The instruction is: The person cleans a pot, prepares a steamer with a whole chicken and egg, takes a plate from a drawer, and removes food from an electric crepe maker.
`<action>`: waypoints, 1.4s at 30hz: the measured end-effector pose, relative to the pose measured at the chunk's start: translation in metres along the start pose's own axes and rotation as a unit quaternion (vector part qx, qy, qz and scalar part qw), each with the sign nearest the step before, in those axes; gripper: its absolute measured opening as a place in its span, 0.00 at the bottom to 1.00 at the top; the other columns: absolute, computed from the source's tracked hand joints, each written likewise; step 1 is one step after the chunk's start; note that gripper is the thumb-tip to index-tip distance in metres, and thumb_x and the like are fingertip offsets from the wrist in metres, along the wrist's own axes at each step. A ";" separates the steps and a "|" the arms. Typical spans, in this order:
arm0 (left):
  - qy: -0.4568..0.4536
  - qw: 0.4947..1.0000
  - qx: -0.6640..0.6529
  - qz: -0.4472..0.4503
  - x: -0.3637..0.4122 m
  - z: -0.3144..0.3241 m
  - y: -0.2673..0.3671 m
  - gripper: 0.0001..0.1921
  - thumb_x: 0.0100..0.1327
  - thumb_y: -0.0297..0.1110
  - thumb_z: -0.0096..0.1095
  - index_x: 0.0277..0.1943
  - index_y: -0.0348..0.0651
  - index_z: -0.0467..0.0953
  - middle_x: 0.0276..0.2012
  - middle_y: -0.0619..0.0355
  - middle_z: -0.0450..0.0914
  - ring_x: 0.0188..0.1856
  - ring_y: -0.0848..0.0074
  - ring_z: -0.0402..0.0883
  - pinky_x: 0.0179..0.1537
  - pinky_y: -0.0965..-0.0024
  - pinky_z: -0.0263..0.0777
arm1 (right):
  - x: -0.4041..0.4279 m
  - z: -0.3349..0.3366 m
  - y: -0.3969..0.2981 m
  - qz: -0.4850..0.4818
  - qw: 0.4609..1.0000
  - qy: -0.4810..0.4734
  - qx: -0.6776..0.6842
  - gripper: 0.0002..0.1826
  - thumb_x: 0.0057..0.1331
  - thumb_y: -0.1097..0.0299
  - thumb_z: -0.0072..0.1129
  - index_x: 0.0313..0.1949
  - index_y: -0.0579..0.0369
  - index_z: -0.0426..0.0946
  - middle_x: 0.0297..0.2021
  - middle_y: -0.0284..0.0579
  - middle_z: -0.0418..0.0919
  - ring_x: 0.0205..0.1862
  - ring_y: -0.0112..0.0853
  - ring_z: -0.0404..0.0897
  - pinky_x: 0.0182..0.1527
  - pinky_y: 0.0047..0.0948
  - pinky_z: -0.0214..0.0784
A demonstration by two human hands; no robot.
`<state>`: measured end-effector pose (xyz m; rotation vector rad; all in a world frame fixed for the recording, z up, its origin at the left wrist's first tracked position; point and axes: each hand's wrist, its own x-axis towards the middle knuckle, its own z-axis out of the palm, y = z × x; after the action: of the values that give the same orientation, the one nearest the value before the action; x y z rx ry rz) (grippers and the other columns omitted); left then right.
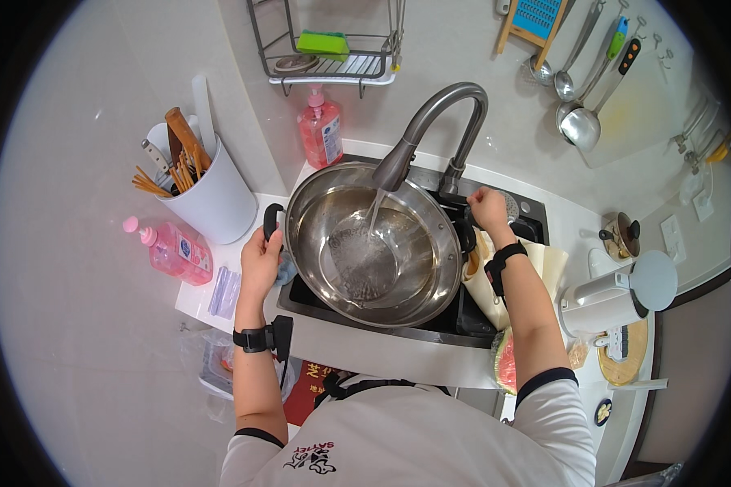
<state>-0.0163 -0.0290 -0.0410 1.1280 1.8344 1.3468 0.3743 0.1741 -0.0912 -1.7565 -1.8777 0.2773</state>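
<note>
A wide stainless steel pan (304, 268) with black side handles sits tilted over the dark sink (377, 327). My left hand (261, 259) grips its left handle (271, 220). Water streams from the pull-down spout of the metal faucet (396, 164) into the pan, and a shallow pool ripples over its bottom. My right hand (489, 208) is curled beside the faucet base, at the back right of the sink. Whether its fingers hold the faucet lever is hidden. The pan's right handle (465, 236) stands free of that hand, near a cream cloth or bag (486, 298).
Pink pump bottles stand behind the sink (320, 134) and at left (183, 252), near a white utensil holder (219, 195). A wire rack (332, 78) and hanging ladles (580, 129) are on the wall. A wrapped watermelon piece (504, 362) and a white kettle (603, 304) lie right.
</note>
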 end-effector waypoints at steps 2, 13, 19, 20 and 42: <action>-0.001 1.000 0.004 -0.002 0.000 0.000 0.001 0.13 0.64 0.36 0.53 0.44 0.36 0.73 0.20 0.67 0.66 0.20 0.86 0.63 0.22 0.80 0.59 | 0.000 0.000 -0.001 0.001 1.000 -0.002 0.000 0.08 0.52 0.67 0.61 0.25 0.58 0.77 0.24 0.53 0.78 0.30 0.46 0.78 0.36 0.40 0.70; 0.000 1.000 0.014 0.004 -0.001 -0.001 0.001 0.13 0.64 0.37 0.53 0.44 0.36 0.74 0.19 0.67 0.66 0.19 0.86 0.64 0.21 0.80 0.59 | 0.001 0.002 0.003 -0.009 1.000 0.000 -0.007 0.08 0.53 0.67 0.60 0.25 0.58 0.76 0.24 0.54 0.77 0.31 0.48 0.77 0.36 0.41 0.69; -0.002 1.000 0.012 0.004 0.000 -0.001 -0.001 0.13 0.64 0.37 0.53 0.44 0.36 0.74 0.19 0.67 0.67 0.19 0.86 0.65 0.21 0.80 0.59 | 0.001 0.003 0.004 -0.023 1.000 -0.002 -0.014 0.08 0.53 0.67 0.59 0.25 0.58 0.75 0.24 0.55 0.77 0.31 0.50 0.77 0.35 0.42 0.69; -0.003 1.000 0.012 0.005 0.001 -0.001 -0.001 0.13 0.64 0.37 0.53 0.44 0.36 0.74 0.19 0.67 0.67 0.19 0.86 0.65 0.21 0.80 0.59 | 0.001 0.003 0.005 -0.028 0.999 -0.001 -0.017 0.08 0.53 0.67 0.59 0.25 0.59 0.75 0.24 0.55 0.77 0.31 0.50 0.77 0.36 0.43 0.69; 0.001 1.000 0.004 0.012 0.002 0.000 -0.004 0.12 0.63 0.37 0.54 0.43 0.36 0.74 0.20 0.67 0.67 0.20 0.86 0.65 0.22 0.80 0.59 | -0.006 -0.001 0.002 -0.110 0.993 0.037 -0.032 0.07 0.55 0.69 0.57 0.26 0.60 0.72 0.25 0.55 0.76 0.31 0.52 0.75 0.34 0.46 0.66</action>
<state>-0.0188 -0.0274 -0.0451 1.1554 1.8348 1.3560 0.3765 0.1686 -0.0929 -1.5595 -2.0254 0.0676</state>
